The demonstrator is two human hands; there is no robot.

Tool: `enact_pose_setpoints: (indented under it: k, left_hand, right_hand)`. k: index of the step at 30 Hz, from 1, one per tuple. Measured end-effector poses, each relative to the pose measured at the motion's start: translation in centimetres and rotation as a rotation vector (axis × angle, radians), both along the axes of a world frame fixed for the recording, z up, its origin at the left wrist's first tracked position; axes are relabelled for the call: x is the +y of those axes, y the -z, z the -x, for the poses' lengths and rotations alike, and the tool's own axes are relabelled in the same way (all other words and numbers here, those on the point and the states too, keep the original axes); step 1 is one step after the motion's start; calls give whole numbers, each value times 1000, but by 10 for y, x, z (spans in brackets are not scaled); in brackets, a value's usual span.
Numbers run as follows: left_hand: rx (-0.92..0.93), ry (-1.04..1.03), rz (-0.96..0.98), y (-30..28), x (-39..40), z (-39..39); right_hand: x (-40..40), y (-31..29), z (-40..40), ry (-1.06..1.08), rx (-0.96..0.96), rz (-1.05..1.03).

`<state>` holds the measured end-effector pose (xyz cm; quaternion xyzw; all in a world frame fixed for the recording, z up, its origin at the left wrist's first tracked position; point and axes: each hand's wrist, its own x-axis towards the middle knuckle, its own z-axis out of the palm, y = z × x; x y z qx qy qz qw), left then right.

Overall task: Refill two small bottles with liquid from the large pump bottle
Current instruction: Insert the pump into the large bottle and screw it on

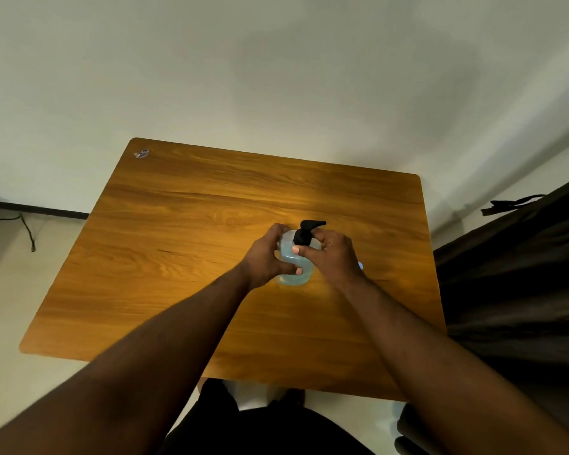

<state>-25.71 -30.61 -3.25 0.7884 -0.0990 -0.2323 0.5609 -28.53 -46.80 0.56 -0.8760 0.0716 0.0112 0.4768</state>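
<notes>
Left hand (266, 257) clasps pump bottle (293, 262) body at 9 o'clock; right hand (332, 254) grips black collar (301, 238) (smooth plastic, likely slippery, liquid-heavy; hold low).

A wooden bench (178, 257) with rounded corners and orange-brown grain carries a large pump bottle (294, 261) of blue liquid, upright between the fingers (298, 271) of both hands. A small sticker (141, 154) lies flat at the corner far left of the fingers, well apart.
</notes>
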Motion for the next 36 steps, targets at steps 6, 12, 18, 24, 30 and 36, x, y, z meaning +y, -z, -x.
enact_pose_setpoints:
  k: [6, 12, 18, 24, 30, 36]
  left_hand:
    - [-2, -127, 65, 5, -2, 14]
    - [17, -129, 77, -6, 59, -6]
    - [26, -182, -101, -17, 169, -60]
    - [41, -268, -305, -5, 273, -127]
    - [95, -142, -724, 28, 332, -203]
    - [61, -12, -890, 50, 341, -248]
  right_hand:
    - [23, 9, 13, 128, -118, -5]
    - [68, -15, -17, 51, -42, -39]
    - [147, -29, -78, -15, -57, -10]
    - [226, -21, -166, -41, -39, 57]
    - [288, -11, -254, -74, -107, 69]
    - [325, -1, -314, -31, -173, 57]
